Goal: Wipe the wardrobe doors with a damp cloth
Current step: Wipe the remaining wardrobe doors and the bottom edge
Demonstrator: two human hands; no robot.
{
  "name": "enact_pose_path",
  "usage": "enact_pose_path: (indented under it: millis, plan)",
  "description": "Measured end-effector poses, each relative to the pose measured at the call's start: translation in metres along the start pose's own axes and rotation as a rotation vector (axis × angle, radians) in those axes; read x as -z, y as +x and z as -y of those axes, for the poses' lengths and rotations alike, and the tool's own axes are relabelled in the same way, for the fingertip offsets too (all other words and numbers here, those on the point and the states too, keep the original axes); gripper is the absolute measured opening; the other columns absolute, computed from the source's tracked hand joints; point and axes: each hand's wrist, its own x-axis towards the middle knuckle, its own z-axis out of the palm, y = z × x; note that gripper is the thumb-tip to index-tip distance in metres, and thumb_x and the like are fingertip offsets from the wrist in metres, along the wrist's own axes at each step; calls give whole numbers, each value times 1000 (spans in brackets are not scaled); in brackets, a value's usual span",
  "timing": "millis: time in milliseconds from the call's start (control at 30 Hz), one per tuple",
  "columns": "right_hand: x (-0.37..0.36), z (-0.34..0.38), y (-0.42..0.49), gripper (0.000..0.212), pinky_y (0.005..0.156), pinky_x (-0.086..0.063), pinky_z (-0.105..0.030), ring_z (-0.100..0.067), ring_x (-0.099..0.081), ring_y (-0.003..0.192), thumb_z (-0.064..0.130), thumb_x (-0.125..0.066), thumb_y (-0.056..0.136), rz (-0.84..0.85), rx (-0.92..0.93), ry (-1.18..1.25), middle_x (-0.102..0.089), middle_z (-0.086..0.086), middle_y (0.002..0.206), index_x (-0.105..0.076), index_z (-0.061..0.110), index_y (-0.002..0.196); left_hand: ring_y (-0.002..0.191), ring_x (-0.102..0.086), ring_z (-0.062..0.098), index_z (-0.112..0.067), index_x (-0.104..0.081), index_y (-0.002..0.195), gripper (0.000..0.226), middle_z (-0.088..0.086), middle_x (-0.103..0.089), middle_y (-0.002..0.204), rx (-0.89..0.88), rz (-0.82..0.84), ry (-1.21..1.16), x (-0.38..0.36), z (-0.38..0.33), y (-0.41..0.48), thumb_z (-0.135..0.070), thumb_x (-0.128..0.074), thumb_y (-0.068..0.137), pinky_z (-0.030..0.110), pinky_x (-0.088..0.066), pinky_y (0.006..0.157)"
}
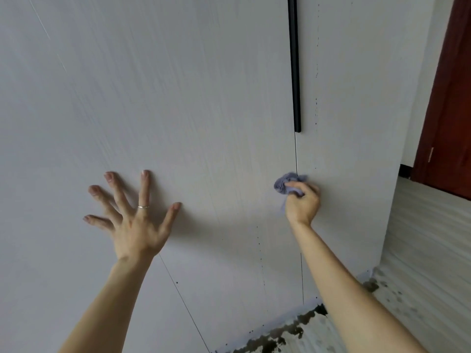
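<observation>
Pale grey wardrobe doors (204, 98) fill most of the view, with a thin seam between two of them running down the right. A long black handle (294, 72) sits on the upper part of that seam. My right hand (303, 202) grips a bunched blue-grey cloth (286, 183) and presses it against the door at the seam, below the handle's end. My left hand (132, 215) rests flat on the door to the left, fingers spread, a ring on one finger.
A dark red-brown door (446, 110) stands at the far right, beyond the wardrobe's side. The light floor (420, 250) carries dark stains (293, 335) along the wardrobe's base. Small dark specks dot the right door panel.
</observation>
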Motion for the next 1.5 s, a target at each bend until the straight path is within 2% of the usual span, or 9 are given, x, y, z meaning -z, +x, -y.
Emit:
enact_pose_path:
  millis: [100,267,433,533,667,733,933,1233,1500]
  plan:
    - [-17,-12,-42,35,85,-48,-16,-31,-64,87,-8,-53,65,-46,44,71,-58,-5,93,-78,11,81,147,24,46,-46,2,157,94,1,38,159,1,-6,0,-1,0,1,-81,-37,80,82,4,103]
    - [0,-39,-106,37,81,-40,-10,-24,-58,90,-19,-63,63,513,381,-169,-51,11,92,-79,13,73,147,22,48,-45,2,158,94,4,35,160,-4,-23,0,0,-1,4,-82,-37,80,83,4,103]
    - [-8,-16,-56,52,80,-57,-42,-32,-66,89,-13,-54,66,136,187,-60,-52,22,98,-74,34,76,146,19,52,-44,2,158,93,17,21,164,-4,-37,10,-1,-3,3,-79,-41,83,83,4,102]
    - [-22,-16,-87,43,80,-55,-51,-33,-64,92,-10,-51,66,57,210,-35,-50,20,99,-76,20,83,146,19,52,-44,3,158,93,18,20,164,-4,-42,12,-2,-2,4,-79,-43,84,83,4,102]
    - [-9,-43,-157,43,88,-41,-15,-31,-56,92,-18,-60,69,558,587,-244,-53,-2,103,-77,17,88,146,19,52,-44,4,158,93,18,20,164,-12,-53,16,-3,-1,4,-79,-45,86,84,4,102]
    - [-4,-49,-152,40,84,-51,-27,-32,-57,94,-15,-65,73,742,699,-331,-52,0,106,-76,19,91,146,19,53,-44,3,158,93,18,20,164,-8,-54,16,-3,-1,3,-80,-44,86,84,3,103]
    - [-21,-6,-104,36,82,-48,-34,-33,-55,91,-9,-54,79,326,669,-207,-50,-3,108,-77,14,94,146,17,53,-41,-1,159,93,20,16,164,-14,-85,27,-7,1,5,-80,-45,87,83,3,102]
    - [-7,-24,-134,28,85,-50,-36,-29,-49,100,0,-66,84,870,807,-449,-54,0,108,-74,24,95,151,20,37,-47,-5,157,78,3,18,167,-55,-47,-48,4,7,-2,-68,-46,95,72,7,113]
    - [-91,106,-138,44,83,-43,-33,-37,-54,88,-5,-58,85,463,1085,-122,-56,-15,113,-74,17,119,153,17,20,-43,4,158,89,-9,26,164,110,19,21,-24,95,-84,-51,-58,95,70,-2,117]
